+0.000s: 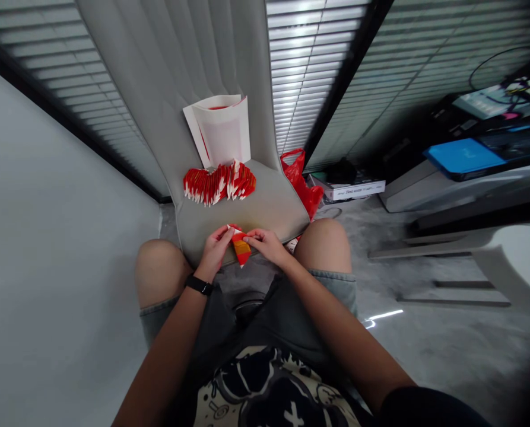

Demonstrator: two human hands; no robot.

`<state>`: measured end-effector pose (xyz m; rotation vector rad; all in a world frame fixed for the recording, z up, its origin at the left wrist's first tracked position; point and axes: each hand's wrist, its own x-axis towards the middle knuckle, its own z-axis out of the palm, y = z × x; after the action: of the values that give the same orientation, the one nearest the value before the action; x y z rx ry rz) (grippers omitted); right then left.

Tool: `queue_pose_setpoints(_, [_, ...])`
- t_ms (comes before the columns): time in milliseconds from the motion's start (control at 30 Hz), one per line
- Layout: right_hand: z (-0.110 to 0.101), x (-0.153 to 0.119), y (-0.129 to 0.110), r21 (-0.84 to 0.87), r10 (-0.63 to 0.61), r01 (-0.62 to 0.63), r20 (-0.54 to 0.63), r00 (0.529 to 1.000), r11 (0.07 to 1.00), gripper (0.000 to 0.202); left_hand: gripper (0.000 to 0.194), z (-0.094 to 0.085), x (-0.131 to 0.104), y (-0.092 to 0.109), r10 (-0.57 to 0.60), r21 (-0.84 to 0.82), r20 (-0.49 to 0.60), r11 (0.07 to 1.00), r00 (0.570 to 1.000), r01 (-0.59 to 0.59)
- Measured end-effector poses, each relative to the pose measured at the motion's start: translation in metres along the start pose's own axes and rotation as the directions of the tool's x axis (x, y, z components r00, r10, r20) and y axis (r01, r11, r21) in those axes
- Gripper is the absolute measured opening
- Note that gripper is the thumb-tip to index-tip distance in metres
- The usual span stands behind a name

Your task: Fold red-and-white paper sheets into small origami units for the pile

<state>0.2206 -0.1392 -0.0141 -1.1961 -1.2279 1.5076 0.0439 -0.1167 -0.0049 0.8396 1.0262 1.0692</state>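
A small folded paper [241, 249] in red, orange and white is held between my two hands, above the front edge of the grey chair seat. Fingers of my left hand [217, 248] pinch its upper left side; a black band is on that wrist. On the right, my right hand [267, 244] pinches the paper's upper right edge. Farther back on the seat lies a curved row of several red and white folded pieces [218, 184], packed side by side. Behind them, a white paper packet [222, 133] with red inside leans on the backrest.
The grey chair [265, 204] stands between my knees. Right of it are a red plastic bag [307, 188] and a white box [356, 189] on the floor. Farther right are a blue box [467, 156] and a white stool [520, 261]. A white wall is on the left.
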Motion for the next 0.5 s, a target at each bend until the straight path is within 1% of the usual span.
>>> queue_pose_setpoints(167, [0.0,-0.001,-0.006,-0.066,-0.038,0.036,-0.025,0.999,0.997,0.037,0.043,0.0,-0.002,0.002,-0.023,-0.038,-0.024,0.999,0.999,0.022])
queue_pose_setpoints(333, [-0.001,-0.003,-0.01,-0.112,-0.071,0.067,-0.038,0.997,0.991,0.037,0.047,0.001,-0.003,0.006,-0.032,-0.056,0.002,0.998,0.999,0.032])
queue_pose_setpoints(500, [-0.001,-0.004,-0.013,-0.146,-0.089,0.08,-0.053,0.995,0.986,0.036,0.052,0.0,-0.004,0.007,-0.048,-0.052,-0.001,0.998,0.999,0.048])
